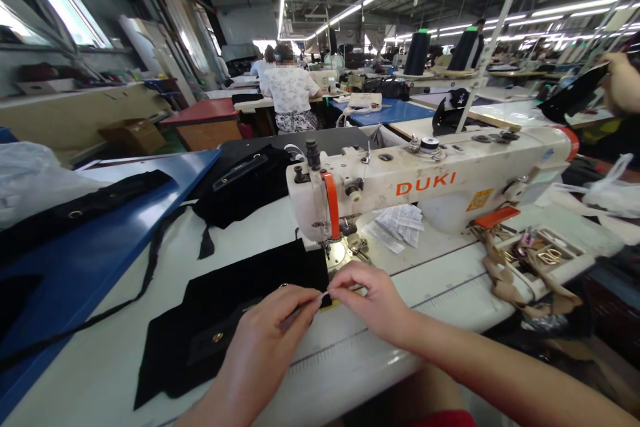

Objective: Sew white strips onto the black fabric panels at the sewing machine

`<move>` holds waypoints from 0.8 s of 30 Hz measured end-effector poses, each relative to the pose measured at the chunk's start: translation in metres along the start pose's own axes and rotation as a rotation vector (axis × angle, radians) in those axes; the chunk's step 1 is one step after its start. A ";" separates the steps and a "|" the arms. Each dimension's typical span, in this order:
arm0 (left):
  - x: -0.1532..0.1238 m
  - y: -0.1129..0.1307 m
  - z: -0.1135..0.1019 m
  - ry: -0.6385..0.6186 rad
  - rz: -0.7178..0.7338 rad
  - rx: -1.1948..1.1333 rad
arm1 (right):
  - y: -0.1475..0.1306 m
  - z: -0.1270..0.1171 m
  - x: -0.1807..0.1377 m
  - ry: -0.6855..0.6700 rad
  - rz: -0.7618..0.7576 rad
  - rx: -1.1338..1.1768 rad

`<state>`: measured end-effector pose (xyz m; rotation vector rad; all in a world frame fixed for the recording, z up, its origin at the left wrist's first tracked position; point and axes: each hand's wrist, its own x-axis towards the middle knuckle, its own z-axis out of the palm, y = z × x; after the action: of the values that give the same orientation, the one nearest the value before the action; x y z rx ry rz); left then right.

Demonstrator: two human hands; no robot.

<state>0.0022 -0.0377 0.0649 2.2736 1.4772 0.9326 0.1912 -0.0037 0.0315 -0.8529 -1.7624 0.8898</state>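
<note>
My left hand [273, 337] and my right hand [373, 297] meet in front of the sewing machine [425, 180]. Both pinch a small pale strip [324, 295], mostly covered by the fingertips; it may be a label. Under and beside my left hand, a black fabric panel [240, 280] lies flat on the machine table, reaching to the needle area. A black patch with a gold-coloured metal fitting [217, 337] is on that panel. Several white printed labels [400, 223] lie in a loose pile on the machine bed, behind my right hand.
At right, a tray [545, 260] holds metal rings and small parts, with tan straps [505, 280] draped over it. More black pieces [245, 180] lie behind the panel. A blue table [115, 240] adjoins on the left. A person [293, 90] sits further ahead.
</note>
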 end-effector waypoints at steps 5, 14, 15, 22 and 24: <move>0.022 -0.029 0.002 0.093 0.316 0.186 | 0.018 -0.002 0.013 -0.063 -0.122 -0.204; 0.039 -0.069 0.034 -0.012 0.544 0.411 | 0.031 -0.003 0.002 -0.426 -0.435 -0.736; 0.039 -0.069 0.035 -0.055 0.535 0.413 | 0.031 -0.004 0.000 -0.442 -0.445 -0.761; 0.039 -0.068 0.028 -0.176 0.560 0.452 | 0.032 -0.004 -0.002 -0.464 -0.468 -0.828; 0.038 -0.070 0.027 -0.186 0.569 0.471 | 0.032 -0.004 -0.002 -0.466 -0.467 -0.821</move>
<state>-0.0198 0.0303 0.0200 3.1218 1.0638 0.4970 0.2004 0.0113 0.0041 -0.6905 -2.6611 0.0109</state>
